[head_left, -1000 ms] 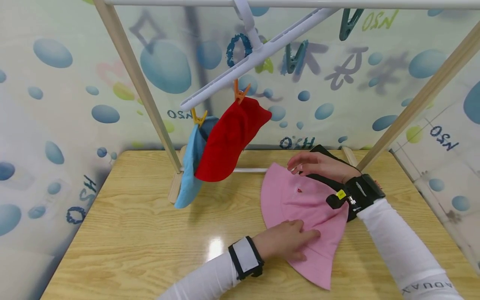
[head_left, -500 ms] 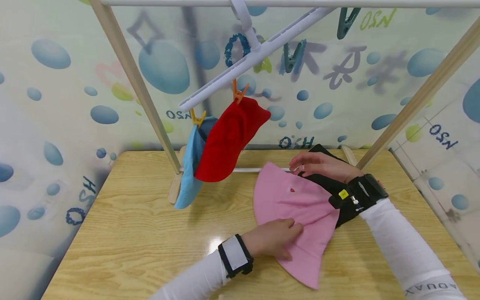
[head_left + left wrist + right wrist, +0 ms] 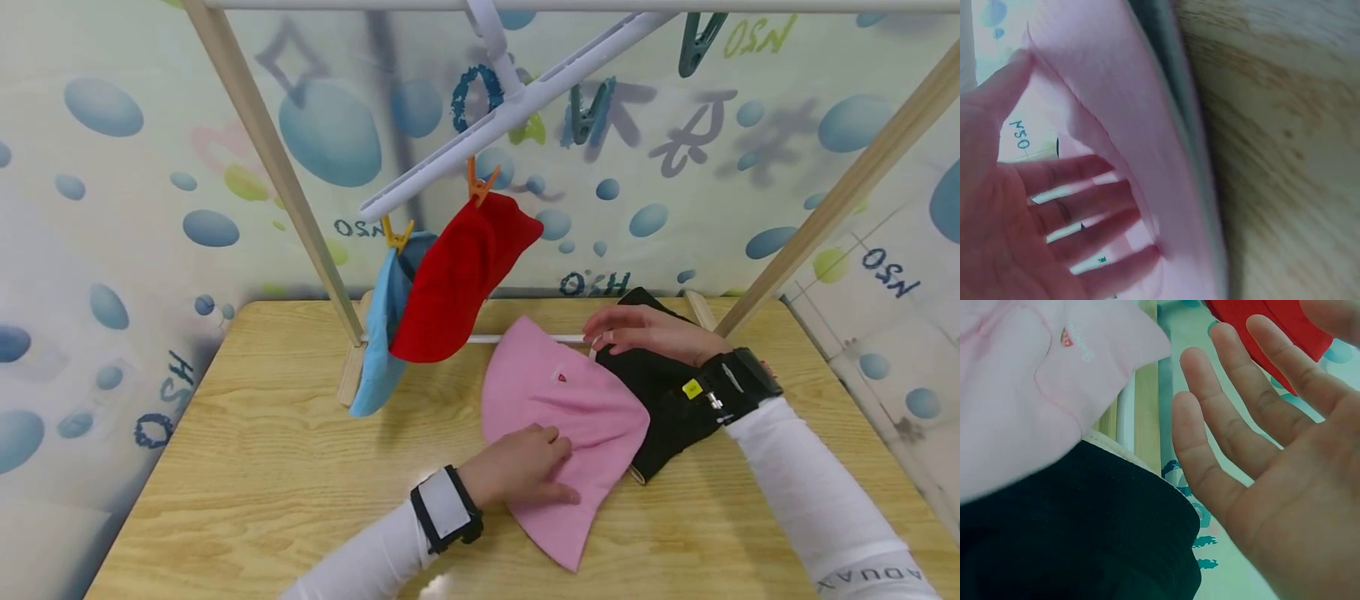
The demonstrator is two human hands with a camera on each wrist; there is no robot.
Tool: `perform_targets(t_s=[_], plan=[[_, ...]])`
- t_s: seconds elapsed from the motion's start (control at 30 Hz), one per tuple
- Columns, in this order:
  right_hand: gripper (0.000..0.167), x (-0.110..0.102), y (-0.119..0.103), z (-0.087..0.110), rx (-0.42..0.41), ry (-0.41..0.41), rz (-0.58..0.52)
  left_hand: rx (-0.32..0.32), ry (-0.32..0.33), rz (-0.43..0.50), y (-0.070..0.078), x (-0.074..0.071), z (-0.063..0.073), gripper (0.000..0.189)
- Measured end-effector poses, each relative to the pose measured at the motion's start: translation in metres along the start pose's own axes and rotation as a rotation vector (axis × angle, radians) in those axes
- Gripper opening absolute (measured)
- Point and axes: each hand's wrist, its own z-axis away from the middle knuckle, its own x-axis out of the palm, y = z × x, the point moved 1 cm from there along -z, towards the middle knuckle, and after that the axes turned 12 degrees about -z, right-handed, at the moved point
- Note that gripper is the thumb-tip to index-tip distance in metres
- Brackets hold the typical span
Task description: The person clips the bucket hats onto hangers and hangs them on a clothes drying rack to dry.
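Observation:
A pink bucket hat (image 3: 566, 417) with a small red motif lies flattened on the table. Across its lower left part rests my left hand (image 3: 517, 467); in the left wrist view its extended fingers (image 3: 1091, 231) touch the pink cloth along a seam. Partly under the pink hat is a black hat (image 3: 667, 400) with a pale edge. My right hand (image 3: 652, 333) hovers over the black hat's upper part, fingers loosely extended and holding nothing. The right wrist view shows that palm (image 3: 1297, 487) beside both hats.
A red cap (image 3: 457, 292) and a light blue hat (image 3: 382, 333) hang by orange and yellow clips from a white hanger (image 3: 517, 108). Green clips (image 3: 588, 112) hang at its right. The rack's wooden posts (image 3: 277, 175) and low white bar (image 3: 486, 339) frame the table (image 3: 285, 500).
My left hand has slid the pink hat to the left across the table, uncovering more of the black hat. The right hand stays nearly in place.

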Motion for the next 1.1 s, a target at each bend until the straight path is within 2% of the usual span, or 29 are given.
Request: perform_targets(t_s=[0.13, 0.23, 0.37, 0.5, 0.77, 0.97, 1.1], plan=[[0.033, 0.001, 0.000, 0.000, 0.005, -0.006, 0.016, -0.109, -0.003, 0.038, -0.002, 0.000, 0.002, 0.053], [0.035, 0.001, 0.000, -0.001, 0.006, -0.008, 0.020, -0.163, -0.004, 0.028, -0.005, -0.001, 0.003, 0.054], [0.036, 0.001, 0.003, -0.001, 0.021, -0.005, 0.017, -0.192, 0.011, -0.048, -0.007, -0.003, 0.005, 0.059], [0.037, 0.001, 0.008, -0.002, 0.039, -0.003, 0.015, -0.216, 0.017, -0.084, -0.007, -0.003, 0.007, 0.064], [0.036, 0.000, 0.015, -0.002, 0.048, -0.017, 0.012, -0.198, 0.000, -0.150, -0.010, -0.002, 0.009, 0.060], [0.037, 0.002, 0.018, -0.001, 0.061, -0.031, 0.004, -0.194, -0.032, -0.181, -0.017, 0.001, 0.012, 0.068], [0.038, 0.003, 0.019, -0.001, 0.064, -0.036, -0.005, -0.168, -0.022, -0.181, -0.023, 0.002, 0.016, 0.070]])
